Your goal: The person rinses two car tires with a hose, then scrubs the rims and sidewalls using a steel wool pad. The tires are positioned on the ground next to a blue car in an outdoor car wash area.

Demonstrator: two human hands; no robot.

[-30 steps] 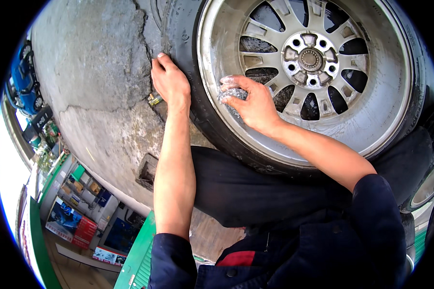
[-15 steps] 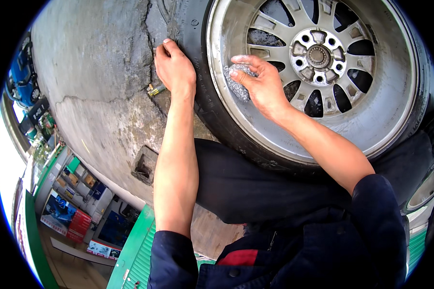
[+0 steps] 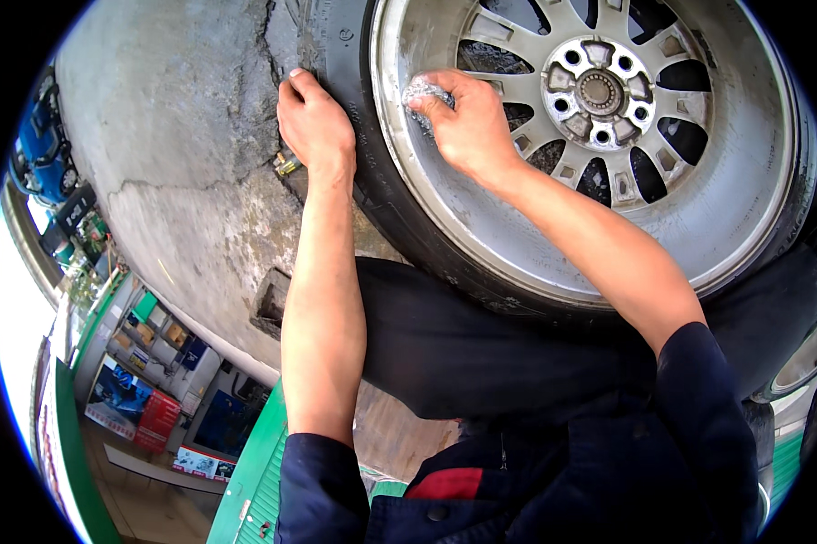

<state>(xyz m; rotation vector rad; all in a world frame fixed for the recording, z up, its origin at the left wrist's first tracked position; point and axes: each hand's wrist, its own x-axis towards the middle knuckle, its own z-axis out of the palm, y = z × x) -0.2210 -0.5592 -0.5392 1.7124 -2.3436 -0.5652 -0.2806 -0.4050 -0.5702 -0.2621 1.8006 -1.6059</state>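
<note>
Your left hand [image 3: 316, 127] lies flat on the tyre [image 3: 349, 118], fingers spread and gripping nothing, beside cracked concrete [image 3: 182, 154]. Your right hand [image 3: 463, 122] clenches a steel-wool pad [image 3: 424, 91], mostly hidden, against the alloy rim [image 3: 698, 227], whose top is cut off.

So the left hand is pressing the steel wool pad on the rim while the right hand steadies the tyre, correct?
Not quite: the hands are swapped. In the head view the right hand presses the steel wool pad on the rim, while the left hand steadies the tyre.
</note>
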